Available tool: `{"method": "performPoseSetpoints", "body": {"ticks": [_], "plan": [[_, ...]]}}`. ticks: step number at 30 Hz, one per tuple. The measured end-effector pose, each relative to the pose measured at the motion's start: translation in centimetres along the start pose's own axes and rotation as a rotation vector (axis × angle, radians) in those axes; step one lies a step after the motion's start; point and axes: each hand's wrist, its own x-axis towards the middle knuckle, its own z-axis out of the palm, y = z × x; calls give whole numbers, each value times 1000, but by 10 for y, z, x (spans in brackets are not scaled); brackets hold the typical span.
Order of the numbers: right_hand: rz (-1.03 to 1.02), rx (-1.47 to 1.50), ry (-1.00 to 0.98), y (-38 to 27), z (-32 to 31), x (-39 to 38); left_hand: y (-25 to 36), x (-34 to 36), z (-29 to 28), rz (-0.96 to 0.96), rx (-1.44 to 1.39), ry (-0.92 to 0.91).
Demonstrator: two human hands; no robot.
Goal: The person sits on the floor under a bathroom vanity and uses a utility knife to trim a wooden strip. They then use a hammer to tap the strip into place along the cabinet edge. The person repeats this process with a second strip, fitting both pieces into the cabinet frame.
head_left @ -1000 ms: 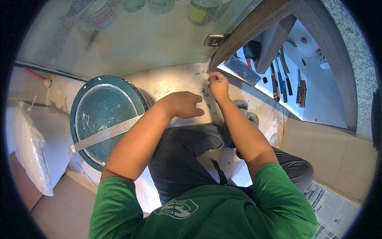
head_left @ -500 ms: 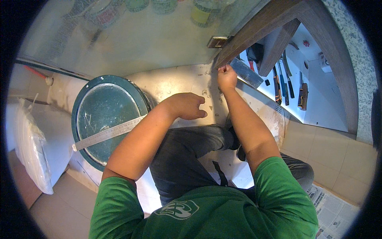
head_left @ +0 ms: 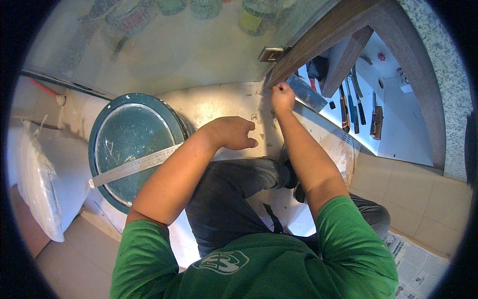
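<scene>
My right hand [head_left: 283, 97] is closed at the lower end of a brown wood-grain cabinet frame [head_left: 318, 42], its fingertips pinched close to the corner. Whatever it grips there, if anything, is too small to make out. To its left, my left hand [head_left: 231, 132] hovers over the pale floor with thumb and forefinger apart and nothing between them. A flat grey metal plate [head_left: 306, 93] lies just right of my right hand, at the cabinet opening. Small curled shavings or scraps [head_left: 258, 119] are scattered on the floor between my hands.
At left, a steel ruler [head_left: 134, 165] lies across a dark green round lid [head_left: 132, 127]. Several hand tools [head_left: 356, 102] rest on the white cabinet base [head_left: 408, 119]. A frosted glass panel [head_left: 174, 55] spans the far side. A plastic-wrapped white bundle [head_left: 40, 184] and newspaper [head_left: 416, 264] flank me.
Both hands stay nearly in place. The view has shifted very slightly, with the cabinet and its tools a little further left.
</scene>
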Motion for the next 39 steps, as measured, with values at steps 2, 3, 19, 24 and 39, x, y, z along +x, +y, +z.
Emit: {"method": "performPoseSetpoints", "body": {"ticks": [2,3,19,24,39], "plan": [[13,-16,-22,-7,-3,-2,-1,0,0,-1,-7,2],[-7,-35,-66,-11,-6,-4,-3,-1,2,-4,-16,8],[-148,75,-190,11,-16,-40,3,-5,-1,-62,-38,-29],[121,432,-138,13,16,-33,-1,2,3,-13,-22,-5],[84,269,-705,-42,-47,-39,-7,2,6,13,25,2]]}}
